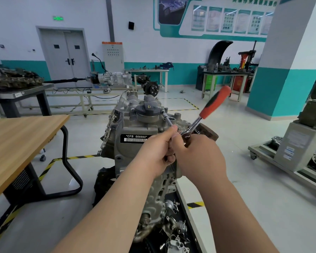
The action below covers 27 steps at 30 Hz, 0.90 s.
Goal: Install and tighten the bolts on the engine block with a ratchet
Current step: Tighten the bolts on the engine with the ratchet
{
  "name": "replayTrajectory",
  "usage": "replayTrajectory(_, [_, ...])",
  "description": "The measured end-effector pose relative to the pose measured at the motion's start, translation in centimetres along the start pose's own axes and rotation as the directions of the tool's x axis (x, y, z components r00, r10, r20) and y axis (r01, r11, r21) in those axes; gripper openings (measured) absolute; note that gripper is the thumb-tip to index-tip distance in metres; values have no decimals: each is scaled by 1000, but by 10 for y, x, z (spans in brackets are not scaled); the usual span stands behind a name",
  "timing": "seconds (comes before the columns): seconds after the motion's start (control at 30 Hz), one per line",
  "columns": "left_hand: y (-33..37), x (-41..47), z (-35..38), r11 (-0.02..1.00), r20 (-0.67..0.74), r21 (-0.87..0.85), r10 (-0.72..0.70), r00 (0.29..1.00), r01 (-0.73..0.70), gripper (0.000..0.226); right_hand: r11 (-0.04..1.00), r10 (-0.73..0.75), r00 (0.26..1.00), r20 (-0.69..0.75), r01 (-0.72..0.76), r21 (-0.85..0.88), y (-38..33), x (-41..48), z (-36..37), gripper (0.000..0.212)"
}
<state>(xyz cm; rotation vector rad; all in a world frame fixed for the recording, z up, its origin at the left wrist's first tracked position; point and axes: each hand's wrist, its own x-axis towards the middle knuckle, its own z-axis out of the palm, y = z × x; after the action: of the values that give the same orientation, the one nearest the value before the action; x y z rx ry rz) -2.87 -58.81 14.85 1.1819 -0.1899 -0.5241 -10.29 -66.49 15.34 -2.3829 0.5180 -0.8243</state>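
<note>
At engine block [131, 125], ratchet [208, 108]

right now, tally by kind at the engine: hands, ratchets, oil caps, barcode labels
hands: 2 (left hand, right hand)
ratchet: 1
oil cap: 1
label: 1
total: 5

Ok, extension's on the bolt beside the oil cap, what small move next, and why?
Probably slide the right hand up to the orange handle and swing it, left hand steadying the extension bar: both hands crowd the ratchet head, leaving the handle free.
</note>
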Motion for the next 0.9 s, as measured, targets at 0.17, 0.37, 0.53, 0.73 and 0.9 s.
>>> replayTrajectory(0.17, [1, -1, 1, 1000, 13, -9, -10, 1000, 10, 16, 978, -85, 995, -46, 75, -195, -6, 6, -3, 40])
replayTrajectory(0.37, [4, -2, 0, 999, 8, 33, -16, 1000, 16, 32, 810, 189, 932, 310, -326, 487, -9, 4, 2, 46])
replayTrajectory(0.53, [7, -2, -1, 994, 48, 21, -108, 993, 107, 48, -285, -53, 643, 764, -743, 605, -13, -6, 1, 36])
replayTrajectory(0.73, [4, -1, -1, 993, 81, 82, -88, 993, 82, 61, -243, 39, 693, 720, -692, 679, -18, -8, 4, 46])
replayTrajectory(0.9, [4, 1, -1, 999, 44, 35, -1, 999, 0, 38, 241, 216, 775, 593, -631, 737, -12, -5, 3, 51])
